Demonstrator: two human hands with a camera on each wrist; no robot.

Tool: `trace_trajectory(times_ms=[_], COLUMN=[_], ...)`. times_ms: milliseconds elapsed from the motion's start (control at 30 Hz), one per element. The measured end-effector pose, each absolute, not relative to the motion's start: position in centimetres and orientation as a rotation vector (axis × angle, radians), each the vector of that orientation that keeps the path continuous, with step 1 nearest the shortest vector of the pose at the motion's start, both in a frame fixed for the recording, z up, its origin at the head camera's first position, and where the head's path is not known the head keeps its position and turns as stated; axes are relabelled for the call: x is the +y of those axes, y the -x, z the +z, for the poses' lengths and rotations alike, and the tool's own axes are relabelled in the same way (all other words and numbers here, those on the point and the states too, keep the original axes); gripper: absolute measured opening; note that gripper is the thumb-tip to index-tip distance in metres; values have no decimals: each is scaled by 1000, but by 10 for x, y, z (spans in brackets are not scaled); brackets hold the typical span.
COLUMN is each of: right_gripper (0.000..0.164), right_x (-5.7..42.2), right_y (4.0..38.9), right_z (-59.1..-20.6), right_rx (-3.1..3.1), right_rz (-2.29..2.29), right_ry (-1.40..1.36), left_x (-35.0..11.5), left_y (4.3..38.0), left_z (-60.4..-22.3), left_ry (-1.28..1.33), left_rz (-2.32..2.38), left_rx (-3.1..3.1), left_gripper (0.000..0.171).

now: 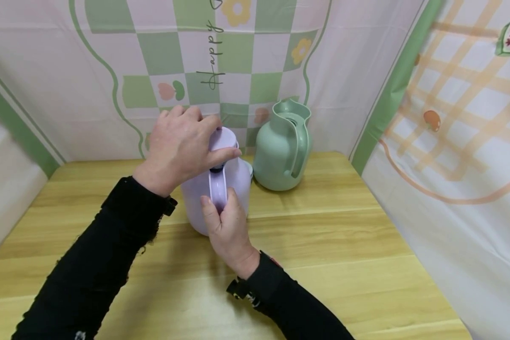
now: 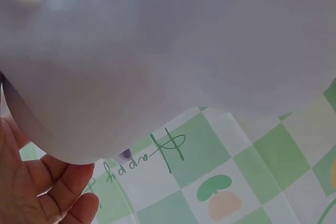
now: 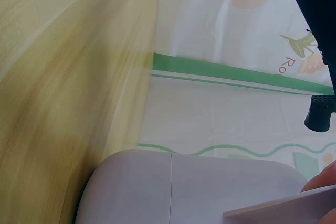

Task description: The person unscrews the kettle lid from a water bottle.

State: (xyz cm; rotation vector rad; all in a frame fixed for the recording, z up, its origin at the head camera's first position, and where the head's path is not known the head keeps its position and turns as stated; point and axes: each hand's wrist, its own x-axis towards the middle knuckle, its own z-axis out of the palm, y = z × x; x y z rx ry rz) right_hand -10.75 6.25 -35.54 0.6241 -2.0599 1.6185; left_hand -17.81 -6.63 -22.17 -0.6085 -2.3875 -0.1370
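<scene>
A lilac vacuum jug (image 1: pixel 195 205) stands upright on the table, its handle (image 1: pixel 218 189) towards me. My left hand (image 1: pixel 180 144) grips the lilac lid (image 1: pixel 224 137) from above, thumb across the near side and fingers over the far side. Lower down, my right hand (image 1: pixel 231 229) holds the handle, with the thumb on its left. In the left wrist view, curled fingers (image 2: pixel 68 187) touch the edge of a large, dim pale shape. The right wrist view has the jug's side (image 3: pixel 136 187) and a fingertip (image 3: pixel 325 177) at the handle.
Just right of the lilac jug, a green jug (image 1: pixel 276 156) stands upright near the table's back edge. The wooden table (image 1: pixel 323 264) runs back to a patterned cloth wall (image 1: pixel 238 52). More printed cloth (image 1: pixel 459 104) hangs along the right side.
</scene>
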Motion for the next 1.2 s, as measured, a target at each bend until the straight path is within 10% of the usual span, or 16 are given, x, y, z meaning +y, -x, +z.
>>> trace_trajectory(times_ms=[1200], right_gripper=[37], right_x=[63], right_y=[108], right_z=[-356], right_rx=[-2068], right_rz=[1612], right_ry=[-612], left_x=[-87], left_y=[194], left_z=[-213], left_ry=[1153], left_rz=[-400], left_rx=[-2590], left_gripper=[55])
